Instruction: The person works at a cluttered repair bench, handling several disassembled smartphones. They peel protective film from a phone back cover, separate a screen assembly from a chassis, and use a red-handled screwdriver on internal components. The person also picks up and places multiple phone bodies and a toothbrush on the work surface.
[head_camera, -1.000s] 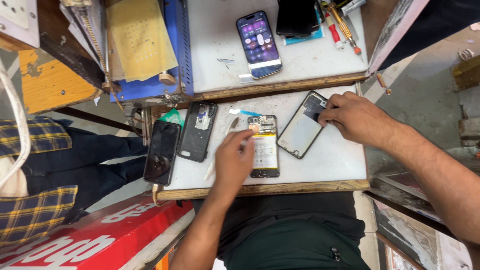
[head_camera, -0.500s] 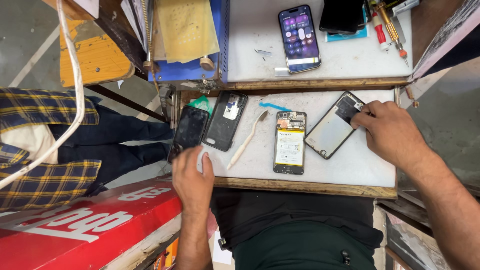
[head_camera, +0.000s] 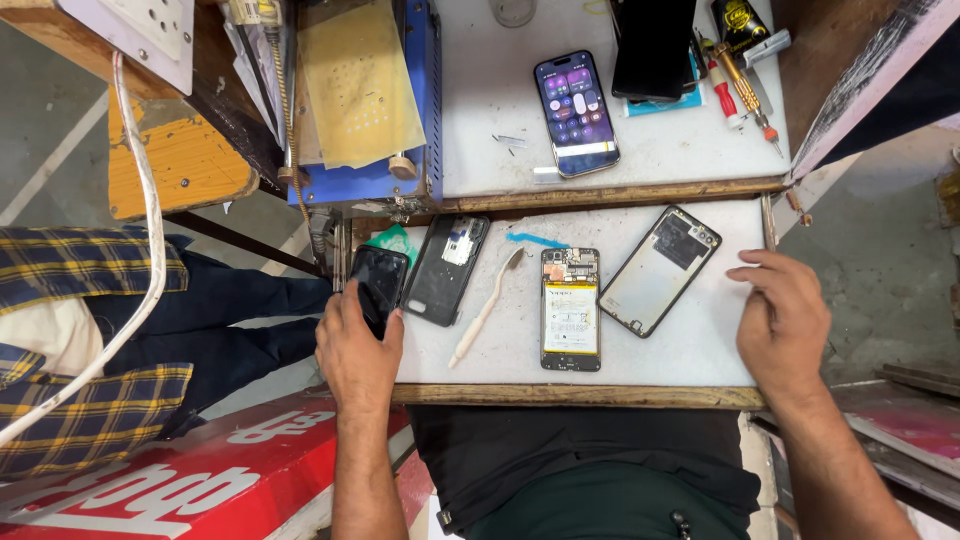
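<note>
With one phone (head_camera: 571, 310) already opened on the table (head_camera: 690, 350), the left hand (head_camera: 358, 350) fingers close on a black phone (head_camera: 380, 285) at the left edge, while the right hand (head_camera: 785, 320) rests spread and empty.
</note>
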